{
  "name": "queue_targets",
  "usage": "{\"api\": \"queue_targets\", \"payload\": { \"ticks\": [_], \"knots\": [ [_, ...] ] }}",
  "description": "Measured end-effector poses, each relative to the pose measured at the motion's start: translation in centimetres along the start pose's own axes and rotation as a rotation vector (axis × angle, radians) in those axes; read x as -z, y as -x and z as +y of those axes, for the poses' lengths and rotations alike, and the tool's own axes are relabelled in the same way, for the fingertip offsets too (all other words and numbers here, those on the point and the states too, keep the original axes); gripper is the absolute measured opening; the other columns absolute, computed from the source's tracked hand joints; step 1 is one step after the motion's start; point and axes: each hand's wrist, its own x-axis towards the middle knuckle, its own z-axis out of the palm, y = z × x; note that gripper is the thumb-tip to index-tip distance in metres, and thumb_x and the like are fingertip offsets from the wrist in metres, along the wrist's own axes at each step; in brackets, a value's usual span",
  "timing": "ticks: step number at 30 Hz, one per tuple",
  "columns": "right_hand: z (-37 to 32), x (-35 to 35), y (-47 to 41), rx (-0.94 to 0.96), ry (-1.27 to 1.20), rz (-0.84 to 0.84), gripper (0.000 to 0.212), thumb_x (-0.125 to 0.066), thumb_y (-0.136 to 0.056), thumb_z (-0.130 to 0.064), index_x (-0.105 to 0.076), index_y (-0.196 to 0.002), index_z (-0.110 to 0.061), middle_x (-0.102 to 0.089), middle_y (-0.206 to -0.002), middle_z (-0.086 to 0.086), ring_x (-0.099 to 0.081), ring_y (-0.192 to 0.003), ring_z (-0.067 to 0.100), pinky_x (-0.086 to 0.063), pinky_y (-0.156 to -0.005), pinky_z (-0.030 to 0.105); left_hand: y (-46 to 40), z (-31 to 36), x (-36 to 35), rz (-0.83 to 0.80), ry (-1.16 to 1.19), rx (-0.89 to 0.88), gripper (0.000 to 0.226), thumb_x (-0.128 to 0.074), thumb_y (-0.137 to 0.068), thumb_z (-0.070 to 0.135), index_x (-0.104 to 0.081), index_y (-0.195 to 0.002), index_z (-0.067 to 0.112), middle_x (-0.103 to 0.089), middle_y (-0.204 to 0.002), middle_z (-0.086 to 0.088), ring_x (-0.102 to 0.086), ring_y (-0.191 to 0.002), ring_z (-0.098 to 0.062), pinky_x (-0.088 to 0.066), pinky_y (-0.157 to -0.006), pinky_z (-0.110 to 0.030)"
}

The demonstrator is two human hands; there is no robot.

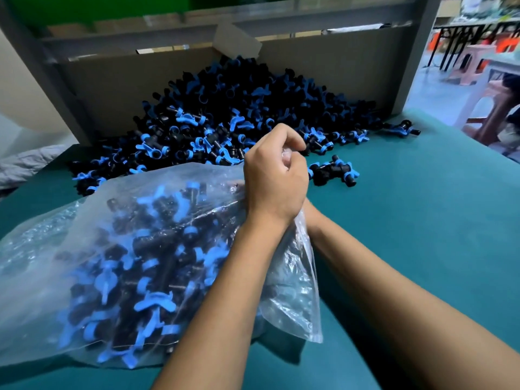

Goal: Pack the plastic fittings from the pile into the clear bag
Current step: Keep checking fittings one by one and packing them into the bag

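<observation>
Gripping the gathered mouth of the clear bag (92, 249), the left hand (274, 178) curls tight around the bunched plastic. Most of the right hand is hidden behind the left wrist and the bag's neck, so its grip cannot be told. Near the bag, on the teal tabletop (422, 235), lies the pile of black-and-blue plastic fittings (225, 116). More fittings fill the bag, blurred by wrinkled film.
</observation>
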Motion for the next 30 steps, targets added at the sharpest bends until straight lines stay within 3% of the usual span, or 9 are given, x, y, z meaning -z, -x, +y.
{"api": "queue_targets", "payload": {
  "ticks": [4, 6, 9, 12, 18, 22, 24, 27, 30],
  "knots": [
    [2.4, 3.5, -2.0, 0.004, 0.144, 0.375, 0.033, -0.052, -0.075, 0.009, -0.061, -0.055, -0.016, -0.058, -0.052, -0.01, -0.051, -0.052, 0.006, -0.04, -0.054, 0.025, 0.6, -2.3, -0.4, -0.035, -0.031, 0.141, 0.021, -0.053, -0.078, -0.005, -0.065, -0.081, 0.011, -0.055, -0.064, 0.013, -0.051, -0.062, -0.008, -0.039, -0.059, -0.025],
    [4.1, 5.9, -2.3, -0.056, 0.481, 0.614, 0.033, -0.05, -0.071, 0.004, -0.07, -0.069, -0.022, -0.07, -0.072, -0.005, -0.064, -0.074, 0.017, -0.048, -0.068, 0.029, 1.2, -3.7, -0.6, -0.109, -0.085, 0.261, 0.02, -0.055, -0.079, -0.003, -0.065, -0.079, 0.014, -0.048, -0.057, 0.011, -0.041, -0.053, -0.007, -0.032, -0.052, -0.025],
    [6.0, 8.2, -2.3, -0.006, 1.052, 0.445, 0.036, -0.057, -0.086, -0.013, -0.068, -0.116, -0.027, -0.061, -0.118, 0.005, -0.047, -0.11, 0.033, -0.046, -0.088, 0.037, 2.1, -5.5, -0.7, -0.192, -0.163, 0.42, 0.018, -0.058, -0.08, 0.002, -0.067, -0.077, 0.017, -0.053, -0.057, 0.008, -0.044, -0.049, -0.006, -0.03, -0.045, -0.019],
    [7.0, 8.8, -2.8, -0.012, 1.216, 0.216, 0.05, -0.052, -0.093, -0.015, -0.055, -0.14, -0.033, -0.048, -0.141, 0.0, -0.036, -0.121, 0.035, -0.044, -0.098, 0.045, 2.5, -6.3, -0.7, -0.226, -0.231, 0.522, 0.017, -0.061, -0.081, 0.005, -0.067, -0.076, 0.02, -0.06, -0.063, 0.007, -0.052, -0.053, -0.009, -0.032, -0.044, -0.019],
    [6.9, 8.7, -2.3, 0.049, 1.11, 0.336, 0.016, -0.064, -0.088, -0.011, -0.073, -0.1, -0.015, -0.055, -0.106, 0.006, -0.044, -0.1, 0.032, -0.043, -0.079, 0.037, 2.5, -6.4, -0.5, -0.22, -0.185, 0.576, 0.021, -0.061, -0.08, 0.004, -0.067, -0.073, 0.023, -0.062, -0.062, 0.007, -0.05, -0.042, 0.004, -0.031, -0.035, -0.01],
    [5.8, 8.8, -1.4, 0.154, 0.78, 0.492, 0.014, -0.067, -0.085, -0.006, -0.071, -0.097, -0.012, -0.066, -0.091, 0.004, -0.061, -0.088, 0.024, -0.048, -0.079, 0.034, 2.4, -6.7, -0.5, -0.228, -0.19, 0.576, 0.019, -0.068, -0.084, 0.008, -0.067, -0.075, 0.025, -0.064, -0.068, 0.005, -0.051, -0.043, 0.006, -0.03, -0.037, -0.009],
    [5.3, 8.2, -1.1, 0.06, 0.269, 0.595, 0.009, -0.067, -0.091, -0.005, -0.069, -0.098, -0.01, -0.07, -0.089, 0.005, -0.068, -0.079, 0.016, -0.055, -0.074, 0.027, 2.4, -7.1, -0.5, -0.22, -0.158, 0.581, 0.015, -0.078, -0.085, 0.017, -0.069, -0.076, 0.024, -0.06, -0.063, 0.007, -0.049, -0.042, 0.002, -0.031, -0.039, -0.009],
    [4.7, 6.8, -0.4, -0.144, -0.683, 0.509, 0.004, -0.059, -0.097, 0.002, -0.059, -0.101, 0.001, -0.066, -0.099, 0.019, -0.073, -0.08, 0.027, -0.06, -0.071, 0.027, 2.3, -7.1, -0.4, -0.202, -0.053, 0.584, 0.014, -0.085, -0.084, 0.031, -0.075, -0.085, 0.021, -0.059, -0.064, 0.005, -0.048, -0.05, -0.001, -0.036, -0.047, -0.012],
    [4.2, 6.4, 0.2, -0.198, -0.964, 0.41, 0.007, -0.052, -0.1, 0.003, -0.055, -0.106, 0.001, -0.068, -0.106, 0.023, -0.073, -0.096, 0.034, -0.061, -0.071, 0.028, 2.1, -6.8, -0.1, -0.251, 0.063, 0.595, 0.018, -0.082, -0.087, 0.033, -0.079, -0.097, 0.019, -0.076, -0.089, -0.008, -0.068, -0.079, -0.016, -0.056, -0.077, -0.027]
  ]
}}
